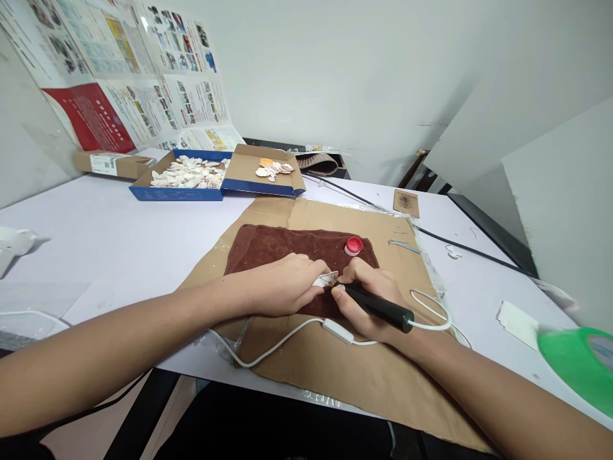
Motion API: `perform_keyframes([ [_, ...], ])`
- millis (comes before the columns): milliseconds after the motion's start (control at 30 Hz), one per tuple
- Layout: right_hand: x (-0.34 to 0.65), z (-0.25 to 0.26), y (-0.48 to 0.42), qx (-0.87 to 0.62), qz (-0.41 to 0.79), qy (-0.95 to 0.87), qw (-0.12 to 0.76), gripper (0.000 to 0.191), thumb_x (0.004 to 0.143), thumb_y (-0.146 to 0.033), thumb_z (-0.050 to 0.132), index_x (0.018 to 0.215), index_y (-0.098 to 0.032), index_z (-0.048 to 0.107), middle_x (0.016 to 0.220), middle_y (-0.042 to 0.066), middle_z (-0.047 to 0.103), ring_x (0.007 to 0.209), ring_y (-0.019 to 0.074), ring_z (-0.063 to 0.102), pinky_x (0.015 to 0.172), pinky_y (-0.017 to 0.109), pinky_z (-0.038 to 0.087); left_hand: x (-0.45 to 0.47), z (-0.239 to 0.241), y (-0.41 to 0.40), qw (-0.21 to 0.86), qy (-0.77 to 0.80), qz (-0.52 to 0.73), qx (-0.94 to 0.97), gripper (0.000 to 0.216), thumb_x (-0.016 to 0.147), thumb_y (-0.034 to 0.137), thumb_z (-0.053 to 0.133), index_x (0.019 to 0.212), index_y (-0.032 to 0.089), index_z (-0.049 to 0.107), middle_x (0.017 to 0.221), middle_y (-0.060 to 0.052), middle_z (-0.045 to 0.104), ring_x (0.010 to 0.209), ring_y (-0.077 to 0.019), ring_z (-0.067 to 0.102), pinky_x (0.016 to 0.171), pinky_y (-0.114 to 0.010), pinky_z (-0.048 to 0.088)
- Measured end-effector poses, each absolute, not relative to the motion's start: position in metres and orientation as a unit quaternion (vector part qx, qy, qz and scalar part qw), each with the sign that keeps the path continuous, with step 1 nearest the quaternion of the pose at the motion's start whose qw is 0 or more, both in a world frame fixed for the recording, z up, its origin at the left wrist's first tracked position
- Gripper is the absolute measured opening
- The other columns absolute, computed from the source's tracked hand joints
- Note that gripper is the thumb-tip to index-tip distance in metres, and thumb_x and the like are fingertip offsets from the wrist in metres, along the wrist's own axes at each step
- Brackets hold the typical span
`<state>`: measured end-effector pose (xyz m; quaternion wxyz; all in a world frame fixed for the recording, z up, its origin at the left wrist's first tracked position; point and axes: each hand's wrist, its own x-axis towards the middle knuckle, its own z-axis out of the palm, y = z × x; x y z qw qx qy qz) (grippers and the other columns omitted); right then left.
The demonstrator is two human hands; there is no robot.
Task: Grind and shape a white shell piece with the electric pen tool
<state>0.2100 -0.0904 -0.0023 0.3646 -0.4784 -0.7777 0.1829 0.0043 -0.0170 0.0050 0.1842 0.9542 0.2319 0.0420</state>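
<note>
My left hand (285, 284) is closed on a small white shell (325, 279), pinched between thumb and fingers above the brown cloth (287, 246). A black pen-shaped electric tool with a white cord (383, 308) lies in the grip of my right hand (368, 287). Its narrow tip meets the shell or sits very close to it; the fingers partly hide that spot. Just beyond my right hand, a small round red-and-white container (354, 246) rests on the cloth. An inline switch (338, 331) on the white cord hangs near my right wrist.
Cardboard (306, 370) lies under the cloth. Tweezers (406, 245) rest on its right side. Behind, a blue box (177, 193) holds many shells, and its open lid (239, 167) carries several more. A black cable (460, 237) crosses the right side; green tape (575, 364) sits at the right edge.
</note>
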Motion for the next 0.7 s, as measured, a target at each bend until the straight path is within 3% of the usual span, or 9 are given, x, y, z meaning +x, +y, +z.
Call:
perform_keyframes([
  [700,0.2062,-0.0022,-0.0905,-0.425,0.046,-0.832,0.353,0.022,0.088,-0.024,0.053,0.079,-0.028,0.034,0.057,-0.008,0.042,0.045,0.0113,0.037,0.046,0.024,0.031,0.0051,0.0108,-0.0201,0.178,0.242,0.012,0.954,0.021,0.109,0.027,0.041,0.11,0.016,0.06,0.108,-0.011,0.071,0.097,-0.028,0.065,0.087,-0.042,0.048],
])
